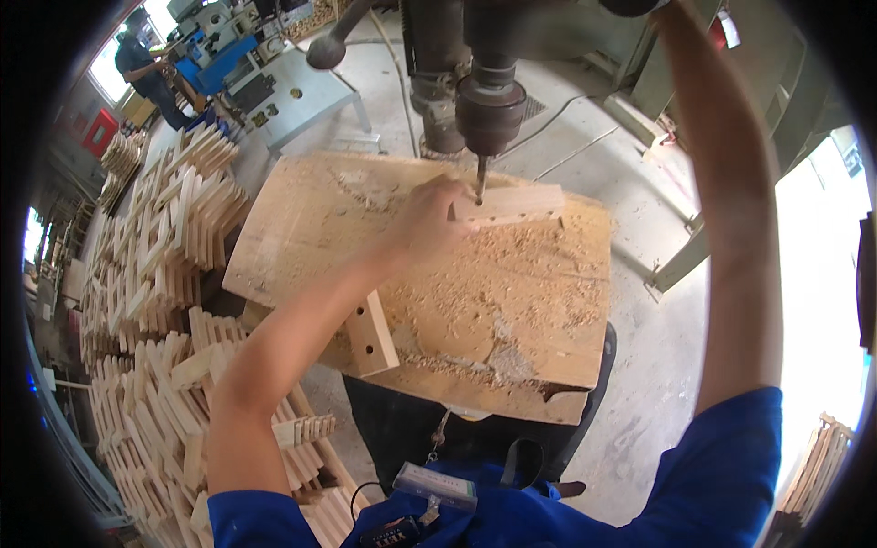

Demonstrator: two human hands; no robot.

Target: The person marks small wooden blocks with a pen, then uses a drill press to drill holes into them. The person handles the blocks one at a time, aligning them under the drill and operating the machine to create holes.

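My left hand (429, 216), a little blurred, is closed around the left end of a pale wooden block (521, 205). The block lies on the wooden work board (292, 210), with small holes along its near side. A drill bit (481, 173) in the drill press chuck (491, 114) reaches down to a hole in the block's top, right beside my fingers. My right forearm (731, 201) stretches up past the top edge, close to a dark round knob (633, 5); the hand itself is cut off. Below my left forearm lies a second wooden piece (371, 336) with two dark holes.
Wood shavings (548, 260) cover much of the board. Stacked wooden frames (155, 247) and loose pieces (155, 402) crowd the left. A dark ball-ended lever (326, 52) hangs above the board. At the far left a person (146, 73) stands by a blue machine (219, 64).
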